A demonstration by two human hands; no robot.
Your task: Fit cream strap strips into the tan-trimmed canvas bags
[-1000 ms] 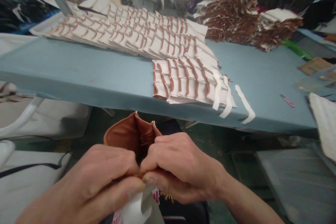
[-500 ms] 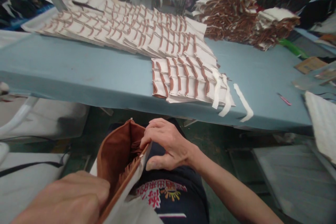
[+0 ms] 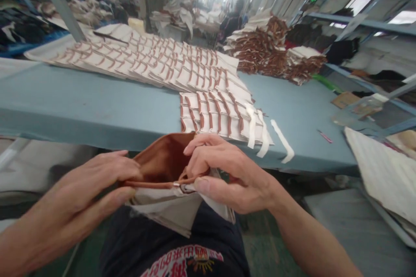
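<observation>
A cloth bag [image 3: 162, 158], brown inside and beige outside, is held open in front of my body. My left hand [image 3: 100, 177] pinches its near rim at the left, thumb outside and fingers inside. At the right end, my right hand [image 3: 232, 175] grips the same rim between thumb and curled fingers. A small pale tab shows on the rim between both hands. Beige flaps hang below it over my dark clothing. Just beyond, overlapping beige pieces with brown edges [image 3: 217, 112] lie at the table's front.
The blue-covered table [image 3: 97, 112] runs across the view. Rows of beige, brown-edged pieces [image 3: 156, 60] cover its back left. A tall brown and beige cloth pile [image 3: 260, 43] stands back right. A white strip [image 3: 282, 140] lies near the front edge. Boards [image 3: 383, 181] lean at right.
The bag has been raised and turned, its near rim now lying crosswise. My left hand has moved up and forward along with it. The view has tilted up.
</observation>
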